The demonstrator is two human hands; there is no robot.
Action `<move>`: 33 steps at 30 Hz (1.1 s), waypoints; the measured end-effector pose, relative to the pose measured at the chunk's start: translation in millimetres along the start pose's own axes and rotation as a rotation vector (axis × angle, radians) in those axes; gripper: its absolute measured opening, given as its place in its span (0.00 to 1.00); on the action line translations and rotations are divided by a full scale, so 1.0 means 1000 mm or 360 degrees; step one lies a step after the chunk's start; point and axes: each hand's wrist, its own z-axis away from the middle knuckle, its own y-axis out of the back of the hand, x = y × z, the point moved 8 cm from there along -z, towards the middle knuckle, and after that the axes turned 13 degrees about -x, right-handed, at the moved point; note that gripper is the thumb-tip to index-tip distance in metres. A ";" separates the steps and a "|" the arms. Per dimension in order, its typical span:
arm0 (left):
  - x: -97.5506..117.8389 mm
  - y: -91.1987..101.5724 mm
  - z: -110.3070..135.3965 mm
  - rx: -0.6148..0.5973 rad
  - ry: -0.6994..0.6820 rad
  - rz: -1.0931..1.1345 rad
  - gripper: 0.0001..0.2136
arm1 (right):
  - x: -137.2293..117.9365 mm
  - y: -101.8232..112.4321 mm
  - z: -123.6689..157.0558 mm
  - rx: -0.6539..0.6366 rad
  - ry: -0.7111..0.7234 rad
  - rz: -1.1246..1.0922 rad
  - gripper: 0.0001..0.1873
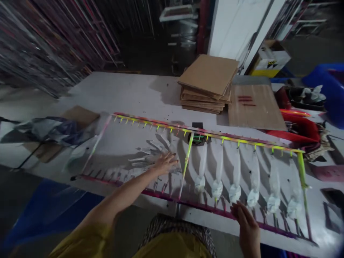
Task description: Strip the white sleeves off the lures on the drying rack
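The left hand (165,164) is lying spread wide and flat across the pale, fanned white strips (153,152), its fingers open and holding nothing that shows. Pressing with the whole palm like this appears to be the gentle way of working, since it is spreading the weight over several thin strips rather than creasing 1 of them. The right hand (247,225) is curving down at the lower magenta rail (188,199), its fingertips reaching the rail; whether it is gripping or only resting there, I cannot tell. A steady touch there seems to suit the work, as it would keep the rack from shifting.

The strips are stretching between that rail and the upper yellow-and-pink rail (206,134), with 6 gathered white ends (234,193) hanging in a row to the right of the left hand. A yellow-green rod (186,165) is crossing the rails at a slant.

The rack is lying on a white bench (120,93), with a stack of cardboard sheets (208,82) standing beyond it and a crumpled plastic sheet (51,130) lying off to the left.
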 end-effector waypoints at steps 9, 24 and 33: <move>-0.204 0.011 0.063 0.0262 0.0725 0.0429 0.20 | -0.015 -0.202 0.075 -0.0319 -0.0162 -0.0145 0.31; -0.085 0.064 -0.045 -0.0008 -0.0198 0.0548 0.07 | -0.013 -0.310 0.054 -0.0614 -0.0255 0.1430 0.08; -0.100 0.034 0.065 0.0187 -0.0038 0.2169 0.13 | -0.030 -0.314 0.050 -0.0707 -0.0167 0.1453 0.09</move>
